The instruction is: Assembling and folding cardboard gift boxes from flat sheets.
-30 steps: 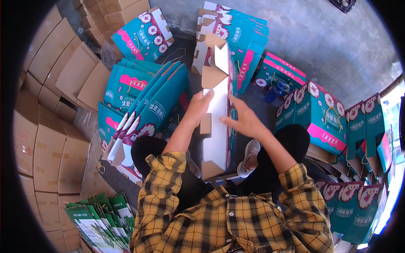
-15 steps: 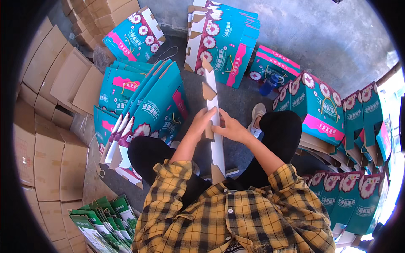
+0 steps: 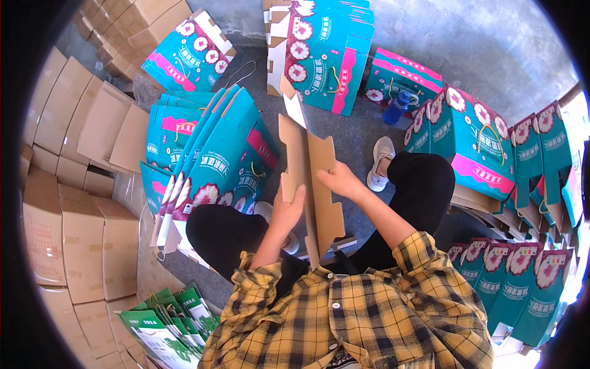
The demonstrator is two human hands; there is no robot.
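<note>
Between my knees stands a partly flattened cardboard box (image 3: 324, 203), seen edge-on with its brown inner walls spread into a narrow V and its end flaps sticking out. My left hand (image 3: 289, 210) grips the left wall, thumb inside and the other fingers hidden behind the board. On the opposite side my right hand (image 3: 340, 180) pinches the right wall near a flap, thumb on the brown inner face. The box's near end reaches my shirt front. Close by on the left leans a stack of flattened teal boxes (image 3: 230, 154) with pink bands and fruit pictures.
Upright teal boxes (image 3: 322, 58) stand by the wall, and a blue bottle (image 3: 397, 108) is on the floor. Assembled teal boxes (image 3: 476, 144) line the right side. Brown cartons (image 3: 86, 246) are piled at left, with green-and-white bags (image 3: 163, 323) at lower left.
The box's walls have parted from a closed white edge into a gap showing brown board. My hands have moved apart, one to each wall. The view has shifted slightly.
</note>
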